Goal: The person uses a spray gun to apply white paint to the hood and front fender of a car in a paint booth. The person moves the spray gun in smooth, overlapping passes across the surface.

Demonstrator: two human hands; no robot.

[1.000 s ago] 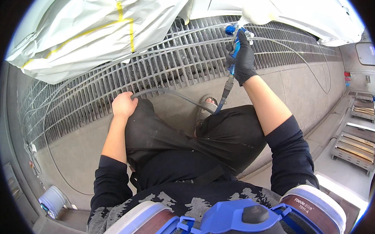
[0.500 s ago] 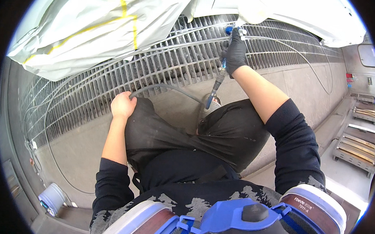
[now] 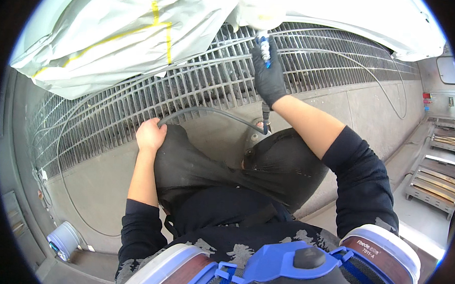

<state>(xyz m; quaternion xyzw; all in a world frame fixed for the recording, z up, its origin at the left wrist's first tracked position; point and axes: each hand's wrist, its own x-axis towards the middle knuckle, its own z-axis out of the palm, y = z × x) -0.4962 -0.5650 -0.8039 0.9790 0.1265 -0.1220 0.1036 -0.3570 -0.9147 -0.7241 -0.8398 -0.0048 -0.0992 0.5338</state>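
My right hand (image 3: 270, 82), in a black glove, is closed round a spray gun (image 3: 265, 48) with blue and silver fittings. A pale cup (image 3: 261, 16) tops the gun, close to the white panel (image 3: 355, 14), and I cannot tell whether they touch. From below the gun, a grey air hose (image 3: 201, 109) curves across to my knee. There my bare left hand (image 3: 150, 134) grips the hose, its fingers curled round it. Whitish masking sheet (image 3: 110, 28) with yellow tape hangs at the far left.
A slatted metal floor grating (image 3: 189, 84) runs under the panel and sheet, with a thinner hose (image 3: 370, 74) lying across it. A pale bucket (image 3: 65, 240) stands at the lower left. Slatted metal units (image 3: 433, 184) sit along the right side.
My right hand has moved left and slightly nearer with the spray gun, which has turned. The hose's lower bend has shifted right. My left hand keeps its grip at the knee.
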